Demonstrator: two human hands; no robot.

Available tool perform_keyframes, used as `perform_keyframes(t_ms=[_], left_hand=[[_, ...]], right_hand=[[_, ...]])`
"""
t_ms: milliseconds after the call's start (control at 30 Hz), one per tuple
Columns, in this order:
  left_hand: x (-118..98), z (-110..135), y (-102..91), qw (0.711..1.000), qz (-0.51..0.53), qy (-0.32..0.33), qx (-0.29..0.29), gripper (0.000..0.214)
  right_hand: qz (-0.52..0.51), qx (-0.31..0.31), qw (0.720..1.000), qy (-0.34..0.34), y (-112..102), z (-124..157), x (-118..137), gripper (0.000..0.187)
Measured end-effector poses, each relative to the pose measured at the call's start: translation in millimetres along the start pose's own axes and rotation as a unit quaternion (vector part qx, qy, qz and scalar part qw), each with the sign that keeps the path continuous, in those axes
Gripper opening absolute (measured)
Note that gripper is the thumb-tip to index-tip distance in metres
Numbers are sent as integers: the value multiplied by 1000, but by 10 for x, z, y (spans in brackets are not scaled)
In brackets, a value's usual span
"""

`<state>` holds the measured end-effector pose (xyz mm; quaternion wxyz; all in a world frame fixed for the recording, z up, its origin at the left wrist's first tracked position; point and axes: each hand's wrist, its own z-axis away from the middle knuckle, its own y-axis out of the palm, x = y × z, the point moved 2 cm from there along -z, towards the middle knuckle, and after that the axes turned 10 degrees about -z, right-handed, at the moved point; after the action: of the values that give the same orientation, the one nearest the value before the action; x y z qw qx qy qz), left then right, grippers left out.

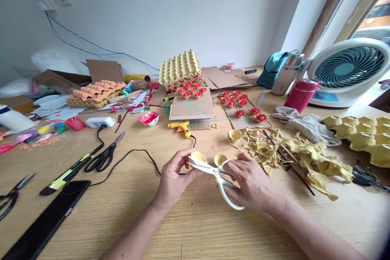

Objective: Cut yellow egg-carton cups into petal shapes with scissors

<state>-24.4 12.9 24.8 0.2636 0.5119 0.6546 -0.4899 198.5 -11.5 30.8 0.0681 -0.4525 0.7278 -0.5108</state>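
Between the thumb and fingers of my left hand (173,180) is a small yellow egg-carton cup (198,156). My right hand (248,180) grips white-handled scissors (228,195), their blades partly spread and lying across the cup's near side. Whether the blades are cutting into the cup cannot be made out. Just right of it, behind the scissors, another yellow cup (220,159) rests on the table. Farther back stand several nested cups (235,136), beside a heap of yellow carton scraps (258,148).
Red paper-pulp flowers (240,112) sit on cardboard at the back. A yellow glue gun (180,126) lies mid-table, its black cord running left. Black scissors (105,154), a utility knife (68,170) and a phone (51,215) lie left. Egg cartons (365,130) and a fan (347,73) stand right.
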Motion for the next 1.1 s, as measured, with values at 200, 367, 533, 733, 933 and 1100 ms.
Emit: perform_keyframes(t_ms=[200, 367, 533, 733, 933, 1100], left_hand=[[-52, 15, 45, 1000, -13, -18, 18, 39], [-35, 19, 55, 1000, -1, -26, 10, 39], [-34, 25, 66, 999, 31, -27, 6, 40], [-31, 41, 49, 1000, 4, -11, -28, 40], [-24, 35, 23, 998, -15, 0, -55, 40], [44, 9, 24, 997, 60, -13, -37, 43]], right_hand=[[17, 10, 999, 25, -8, -24, 18, 14], [-2, 6, 1000, 5, 7, -2, 4, 18], [-23, -3, 1000, -13, 6, 8, 22, 19], [-26, -1, 999, -18, 8, 19, 9, 19], [-28, -21, 999, -3, -6, 9, -32, 18], [-46, -7, 998, 37, 19, 19, -74, 19]])
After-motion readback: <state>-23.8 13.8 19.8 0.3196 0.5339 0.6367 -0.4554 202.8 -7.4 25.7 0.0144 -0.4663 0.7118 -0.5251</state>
